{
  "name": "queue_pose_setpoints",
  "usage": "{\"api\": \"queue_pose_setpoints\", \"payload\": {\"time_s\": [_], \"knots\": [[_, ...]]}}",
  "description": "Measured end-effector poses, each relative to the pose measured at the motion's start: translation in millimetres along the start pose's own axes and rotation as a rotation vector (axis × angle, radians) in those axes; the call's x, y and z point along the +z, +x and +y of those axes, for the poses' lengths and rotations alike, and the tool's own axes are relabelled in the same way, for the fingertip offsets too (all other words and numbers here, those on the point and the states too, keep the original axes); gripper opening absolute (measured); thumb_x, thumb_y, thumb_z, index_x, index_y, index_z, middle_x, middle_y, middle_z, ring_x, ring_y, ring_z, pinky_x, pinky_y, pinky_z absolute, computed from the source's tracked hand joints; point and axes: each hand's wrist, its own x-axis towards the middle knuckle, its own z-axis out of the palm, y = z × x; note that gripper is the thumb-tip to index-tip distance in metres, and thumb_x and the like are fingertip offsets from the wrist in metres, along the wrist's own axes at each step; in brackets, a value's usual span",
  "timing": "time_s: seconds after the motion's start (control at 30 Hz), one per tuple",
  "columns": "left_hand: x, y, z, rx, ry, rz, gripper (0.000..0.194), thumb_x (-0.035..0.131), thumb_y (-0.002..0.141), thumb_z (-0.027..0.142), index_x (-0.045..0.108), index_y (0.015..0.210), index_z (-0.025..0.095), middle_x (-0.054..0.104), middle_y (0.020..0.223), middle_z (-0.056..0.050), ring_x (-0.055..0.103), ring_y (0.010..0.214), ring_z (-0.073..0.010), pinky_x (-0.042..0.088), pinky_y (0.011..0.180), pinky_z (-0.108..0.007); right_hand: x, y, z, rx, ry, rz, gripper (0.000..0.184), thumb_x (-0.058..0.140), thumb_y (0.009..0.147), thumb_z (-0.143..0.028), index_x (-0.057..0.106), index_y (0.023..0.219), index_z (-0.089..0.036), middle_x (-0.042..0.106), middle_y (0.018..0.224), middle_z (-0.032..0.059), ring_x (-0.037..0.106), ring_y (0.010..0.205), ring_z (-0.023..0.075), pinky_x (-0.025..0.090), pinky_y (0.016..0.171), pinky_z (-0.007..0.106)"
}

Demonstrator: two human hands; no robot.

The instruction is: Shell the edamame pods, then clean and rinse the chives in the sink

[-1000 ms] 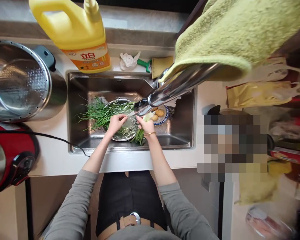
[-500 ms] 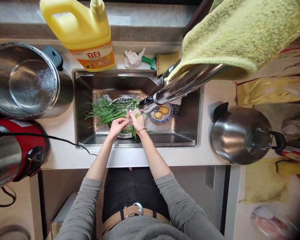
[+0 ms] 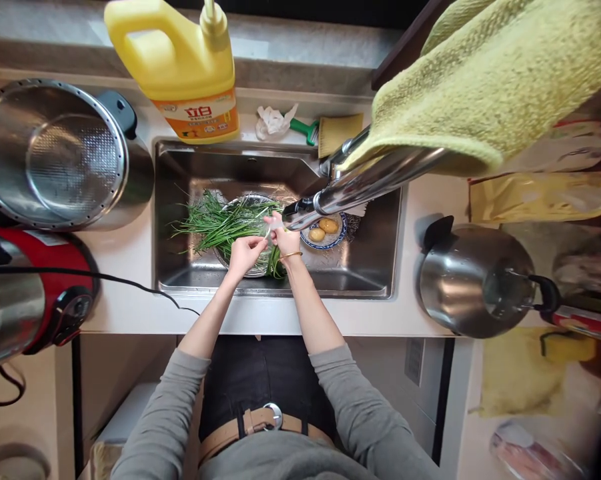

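Note:
Thin spring onions (image 3: 213,223) lie in a heap across a round metal basin (image 3: 254,273) inside the sink (image 3: 350,275). Over the basin, my left hand (image 3: 247,255) is closed, thumb and forefinger pinching a thin whitish piece (image 3: 269,233). Right beside it, my right hand (image 3: 286,241) has its fingers curled, and green stalks (image 3: 275,265) hang below the palm. It seems to grip their pale ends, though the fingers partly hide them. The tap (image 3: 350,190) reaches in just above my right hand.
A blue-rimmed plate (image 3: 321,247) with two potatoes (image 3: 329,226) sits right of the basin. Behind the sink stand a yellow detergent bottle (image 3: 190,87), a green-handled tool (image 3: 305,129) and a sponge (image 3: 340,133). A steel pot (image 3: 140,180) is at left, a kettle (image 3: 460,280) at right.
Both hands have shifted slightly right, and my right hand has turned. The green stalks under it now hang straighter down. The whole view has moved a little.

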Motion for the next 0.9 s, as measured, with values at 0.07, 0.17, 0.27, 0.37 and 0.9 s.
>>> {"api": "queue_pose_setpoints", "payload": {"time_s": [0.07,0.17,0.27,0.37,0.9], "knots": [[-1.6,1.6,-3.2,-0.034,-0.116,0.053,0.037,0.066,0.072,0.047,0.075,0.083,0.012,0.073,0.071,-0.006,0.054,0.055,-0.0130,0.036,0.053,-0.023,-1.4,-4.6,-2.4,-0.007,0.055,0.023,0.024,0.075,0.063,-0.034,0.065,0.075,-0.016,0.063,0.059,-0.0020,0.042,0.046,0.0050,0.029,0.038,0.017],[-3.7,2.2,-3.1,-0.032,-0.282,0.056,0.039,0.071,0.068,0.048,0.073,0.080,0.012,0.070,0.067,-0.004,0.046,0.050,-0.0086,0.033,0.050,-0.022,-1.3,-14.6,-1.5,0.052,0.048,-0.017,0.029,0.080,0.059,-0.036,0.066,0.073,-0.015,0.064,0.063,-0.0004,0.043,0.047,0.0050,0.027,0.036,0.017],[-5.2,-0.5,0.6,0.007,-0.373,-0.036,0.037,0.074,0.067,0.049,0.072,0.074,0.012,0.067,0.065,-0.003,0.045,0.051,-0.0077,0.035,0.051,-0.022,0.5,-20.2,1.7,0.120,0.040,-0.141,0.031,0.079,0.062,-0.040,0.070,0.077,-0.015,0.069,0.069,0.0022,0.044,0.046,0.0047,0.026,0.035,0.017],[-6.4,-3.9,0.2,-0.031,-0.413,-0.092,0.040,0.073,0.068,0.052,0.071,0.071,0.012,0.067,0.064,-0.003,0.048,0.052,-0.0078,0.039,0.053,-0.022,1.1,-18.5,3.2,0.091,0.110,-0.122,0.033,0.077,0.065,-0.040,0.073,0.088,-0.017,0.073,0.076,0.0024,0.040,0.043,0.0028,0.026,0.035,0.017],[-2.7,15.8,5.6,0.000,-0.288,-0.268,0.032,0.065,0.081,0.041,0.054,0.067,0.014,0.057,0.061,0.001,0.050,0.053,-0.0080,0.042,0.056,-0.021,-5.3,-8.4,8.5,-0.010,0.045,-0.206,0.026,0.073,0.071,-0.042,0.067,0.076,-0.018,0.066,0.065,0.0009,0.060,0.058,0.0127,0.049,0.051,0.024]]}}
